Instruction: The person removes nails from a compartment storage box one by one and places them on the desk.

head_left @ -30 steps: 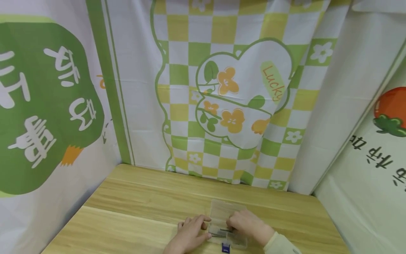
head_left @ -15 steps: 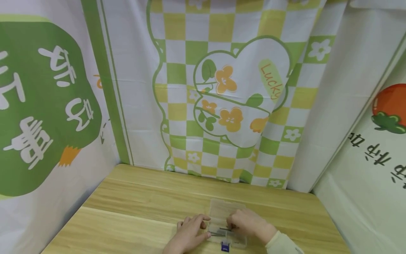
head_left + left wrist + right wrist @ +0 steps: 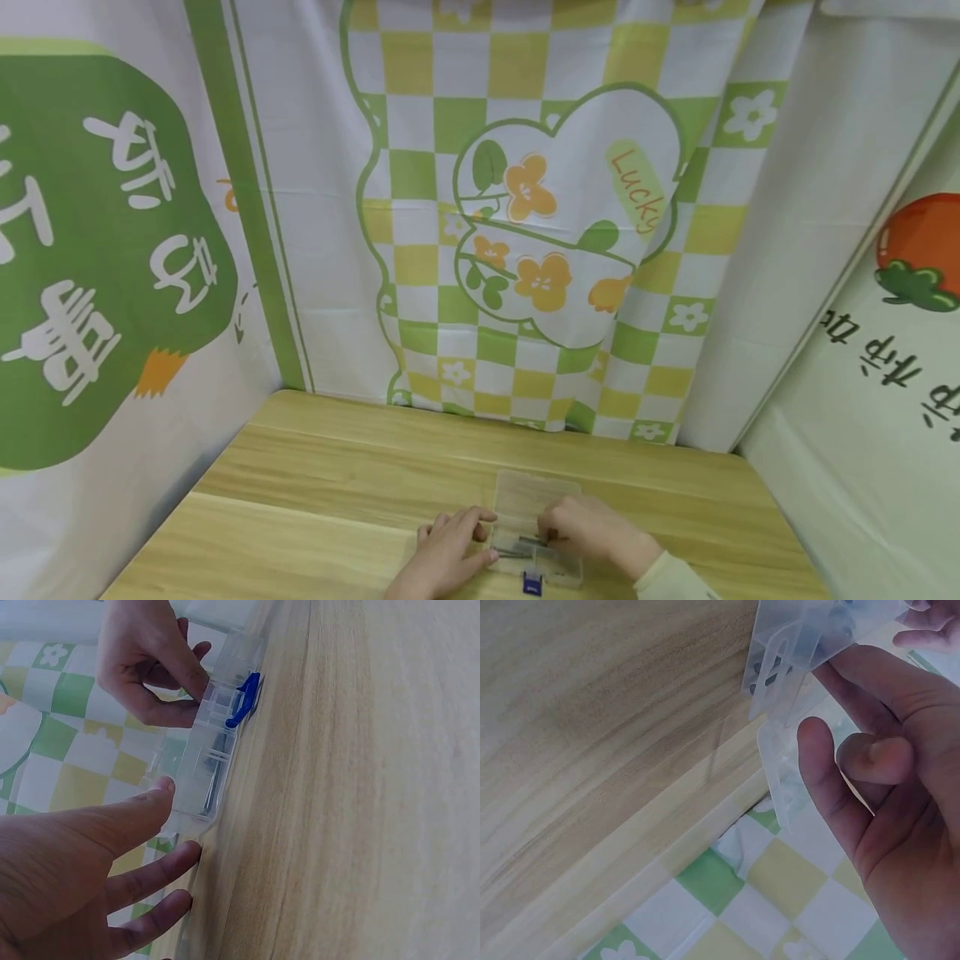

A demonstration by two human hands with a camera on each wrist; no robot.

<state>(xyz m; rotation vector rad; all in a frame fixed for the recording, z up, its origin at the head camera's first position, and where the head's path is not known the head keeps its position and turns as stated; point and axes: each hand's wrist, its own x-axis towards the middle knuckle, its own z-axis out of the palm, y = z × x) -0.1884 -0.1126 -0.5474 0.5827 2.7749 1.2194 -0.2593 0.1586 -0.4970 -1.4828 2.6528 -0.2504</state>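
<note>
A clear plastic compartment box (image 3: 551, 568) lies on the table, its lid (image 3: 516, 492) folded back away from me. On its near side is a blue latch (image 3: 244, 701). Thin grey metal pieces (image 3: 215, 776) lie in the left compartment. My left hand (image 3: 450, 554) rests at the box's left end, thumb at the wall and fingers loosely extended. My right hand (image 3: 588, 529) reaches into the box from the right, thumb and forefinger down inside. Next to these fingertips is a short grey rod (image 3: 531, 541); whether they pinch it I cannot tell. Small dark pieces (image 3: 761, 688) show through a right compartment.
The wooden table (image 3: 322, 475) extends around the box. A green and yellow checkered cloth (image 3: 480, 392) hangs behind its far edge. Printed white cloths stand along the left side (image 3: 135, 250) and the right side (image 3: 847, 417).
The short grey rod by my right fingertips has tilted slightly, and the right hand has shifted very little. The left hand and box stay in place; the head view has drifted slightly.
</note>
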